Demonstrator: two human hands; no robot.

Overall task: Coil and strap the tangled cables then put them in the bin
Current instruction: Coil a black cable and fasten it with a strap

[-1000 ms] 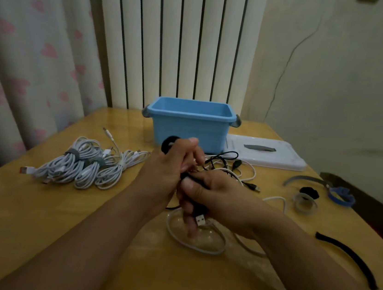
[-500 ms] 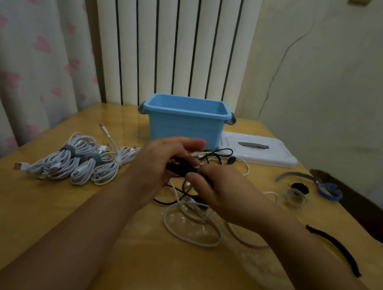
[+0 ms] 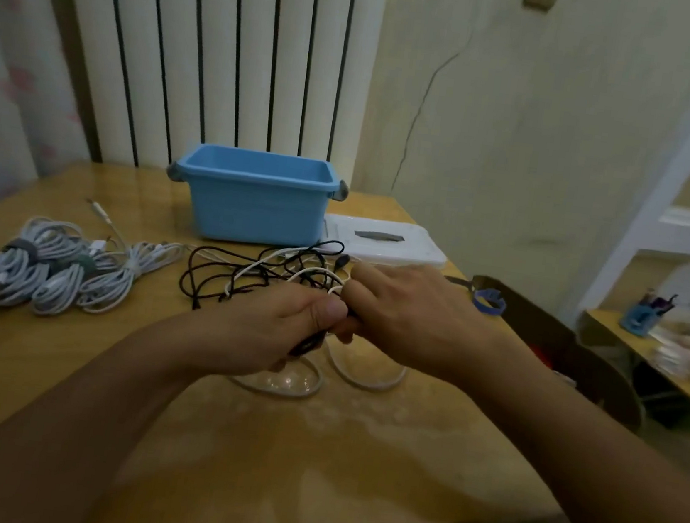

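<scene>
While our left hand point(image 3: 278, 331) grips a black cable point(image 3: 219, 276) and our right hand point(image 3: 406, 312) pinches it just beside, the tangle lies in front of the blue bin point(image 3: 254, 206), strapped white coils point(image 3: 42, 267) left of the bin, white lid point(image 3: 384, 244) right of it.

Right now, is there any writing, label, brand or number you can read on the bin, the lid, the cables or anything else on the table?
None can be read.
Blue bin: plain walls, no label.
White lid: a dark patch, too blurred to tell if it bears text.
Strapped white cable bundles: no print visible.
Black cable in both hands: no marking shows.
</scene>
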